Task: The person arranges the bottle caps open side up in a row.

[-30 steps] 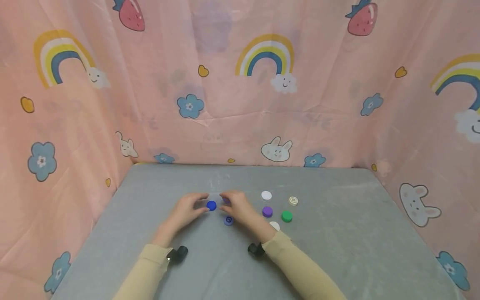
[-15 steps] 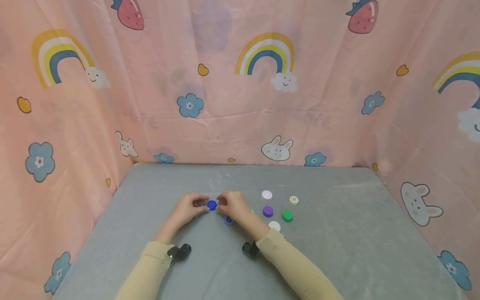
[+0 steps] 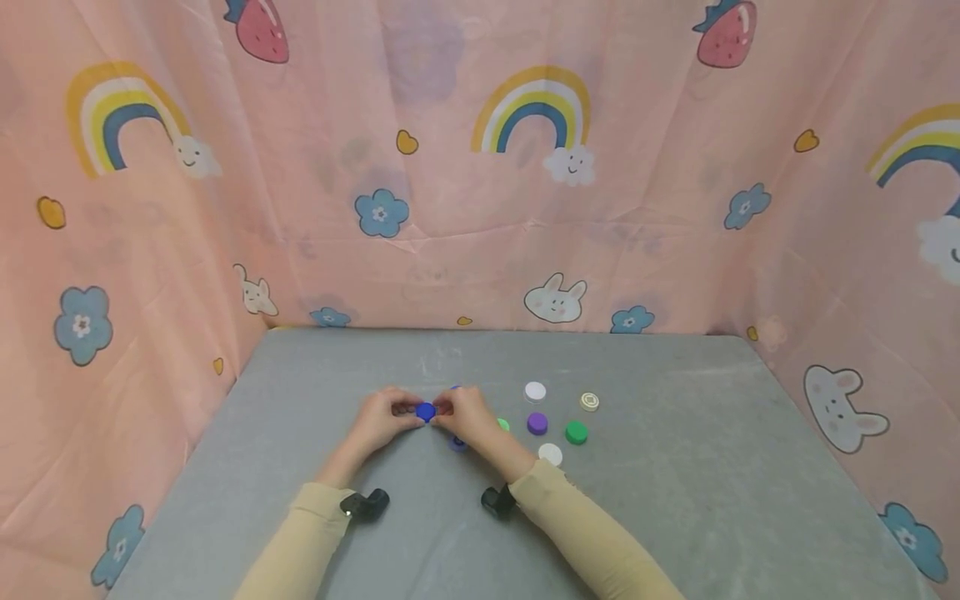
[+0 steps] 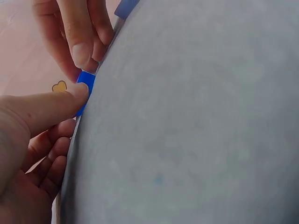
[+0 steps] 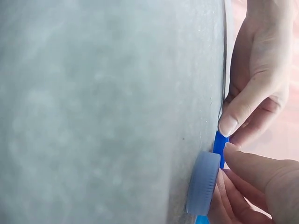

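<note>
A dark blue bottle cap (image 3: pixel 426 412) is between the two hands on the grey table. My left hand (image 3: pixel 381 417) pinches its left side; in the left wrist view the thumb (image 4: pixel 77 93) lies on the blue cap (image 4: pixel 85 78). From the other side my right hand (image 3: pixel 468 417) grips the same cap, its thumb (image 5: pixel 233 151) at the cap's edge in the right wrist view. A periwinkle cap (image 3: pixel 457 444) lies just below the right hand, partly covered by it. Behind the right fingers only a sliver of another blue cap (image 3: pixel 456 387) shows.
Right of the right hand lie a purple cap (image 3: pixel 537 423), a green cap (image 3: pixel 576 432), two white caps (image 3: pixel 535 390) and a cream patterned cap (image 3: pixel 589 402). A light green cap (image 3: pixel 503 424) peeks out beside the right wrist. Pink printed cloth (image 3: pixel 480 250) surrounds the grey table (image 3: pixel 675 500).
My right hand has moved left and its fingers have come together on the blue cap. The left fingers have closed on the cap too. The light green cap has come into sight.
</note>
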Demonstrator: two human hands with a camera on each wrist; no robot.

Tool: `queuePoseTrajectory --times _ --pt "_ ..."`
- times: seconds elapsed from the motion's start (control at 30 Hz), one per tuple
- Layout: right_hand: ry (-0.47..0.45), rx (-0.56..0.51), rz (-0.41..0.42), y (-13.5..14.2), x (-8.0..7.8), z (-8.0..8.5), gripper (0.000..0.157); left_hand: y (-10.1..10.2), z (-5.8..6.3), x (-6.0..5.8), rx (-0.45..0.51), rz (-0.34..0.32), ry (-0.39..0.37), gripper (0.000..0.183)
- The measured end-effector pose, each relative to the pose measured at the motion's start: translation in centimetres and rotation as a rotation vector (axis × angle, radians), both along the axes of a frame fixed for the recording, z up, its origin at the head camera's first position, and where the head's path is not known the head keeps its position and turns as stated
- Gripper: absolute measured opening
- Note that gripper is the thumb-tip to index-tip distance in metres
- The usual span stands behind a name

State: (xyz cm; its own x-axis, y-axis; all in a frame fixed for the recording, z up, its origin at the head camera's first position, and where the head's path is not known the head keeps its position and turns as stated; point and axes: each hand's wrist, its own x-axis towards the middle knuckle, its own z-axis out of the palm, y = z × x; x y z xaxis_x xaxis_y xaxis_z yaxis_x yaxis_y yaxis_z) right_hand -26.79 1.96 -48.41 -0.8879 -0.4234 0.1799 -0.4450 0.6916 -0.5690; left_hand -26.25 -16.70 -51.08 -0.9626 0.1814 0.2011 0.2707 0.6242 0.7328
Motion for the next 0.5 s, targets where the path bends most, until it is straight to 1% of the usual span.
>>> queuePoseTrajectory --times 0.23,0.5 --pt "-0.005 0.000 -0.007 -0.01 -0.06 -0.16 0.023 0.17 -0.15 0.09 0.007 0.011 0.002 0.027" --pt "-0.059 -0.006 -0.022 -0.17 -0.10 -0.05 0.024 0.32 -0.23 0.12 0.021 0.024 -0.016 0.028"
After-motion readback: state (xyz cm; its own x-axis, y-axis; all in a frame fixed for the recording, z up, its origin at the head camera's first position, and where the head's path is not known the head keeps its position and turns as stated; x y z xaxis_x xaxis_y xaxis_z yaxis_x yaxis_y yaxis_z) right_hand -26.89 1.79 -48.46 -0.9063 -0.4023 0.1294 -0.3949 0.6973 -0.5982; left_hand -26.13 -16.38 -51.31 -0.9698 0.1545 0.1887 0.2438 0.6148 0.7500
